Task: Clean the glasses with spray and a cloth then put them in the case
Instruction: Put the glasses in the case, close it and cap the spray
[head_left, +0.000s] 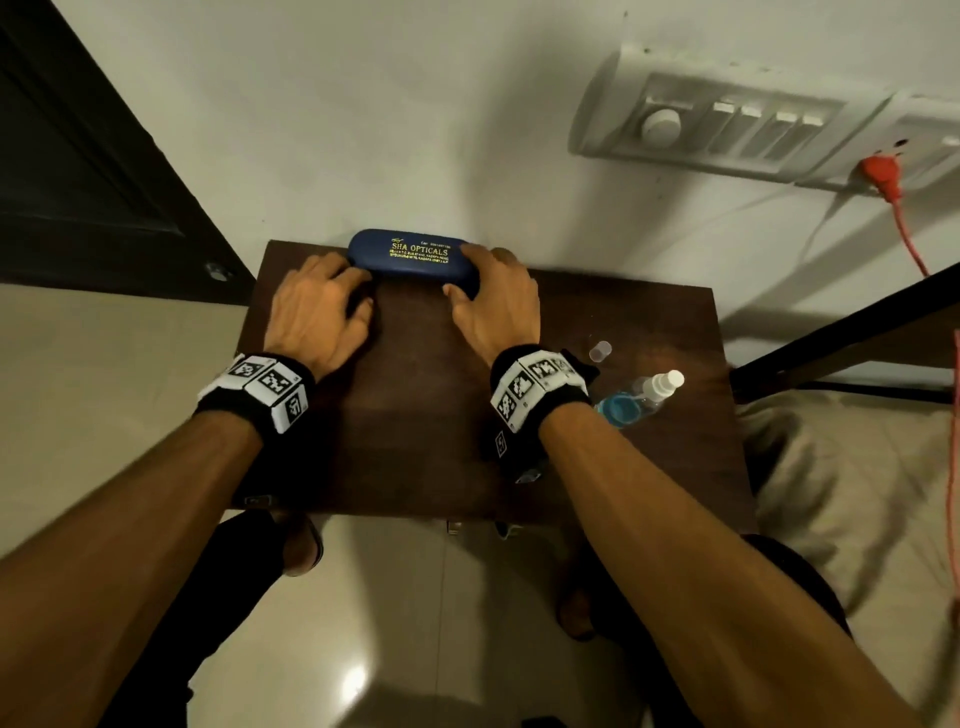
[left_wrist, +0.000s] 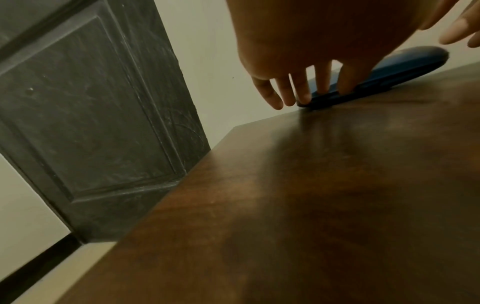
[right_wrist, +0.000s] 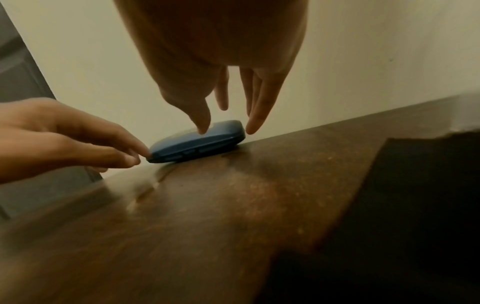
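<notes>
A closed blue glasses case with gold lettering lies at the far edge of the dark wooden table, close to the wall. My left hand touches its left end with nearly straight fingertips, which also show in the right wrist view. My right hand lies over the right end of the case; its thumb rests on the lid and its straight fingers hang just past the end. A spray bottle with blue liquid lies on its side at the table's right. Neither glasses nor a cloth are in sight.
A small clear cap stands near the bottle. A switchboard with an orange plug and cable is on the wall to the right. A dark door stands at the left, and a dark frame and beige fabric at the right.
</notes>
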